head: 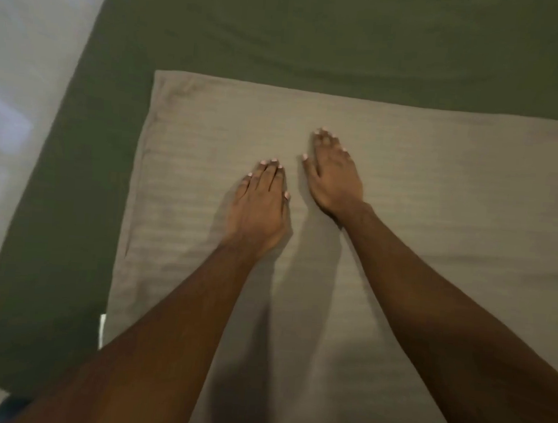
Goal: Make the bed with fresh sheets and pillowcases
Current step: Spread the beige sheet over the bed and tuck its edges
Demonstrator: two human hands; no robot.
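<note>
Two flat palms rest on a taupe striped pillowcase [436,206], and that is the whole grip: nothing is pinched or lifted. The left hand [260,206] lies palm down with its fingers straight and pressed close together. The right hand [334,179] sits just beside it and a little further in, with straight fingers slightly fanned and the thumb held out. They meet near the middle of the pillowcase, which looks like the start of a smoothing stroke, placed centrally so the cloth can be pushed outward toward its edges.

The pillowcase lies on the bed [36,260] by its near left corner, with its left side roughly parallel to the bed's left edge. Under it, an olive green sheet [316,32] covers the bed and wraps the rounded corner, with a few soft creases toward the far side. This suggests the sheet step is largely done and the pillows are in hand.

A small white tag [101,331] peeks out at the pillowcase's near left edge. Whether a pillow fills the case I cannot tell; it lies fairly flat.
</note>
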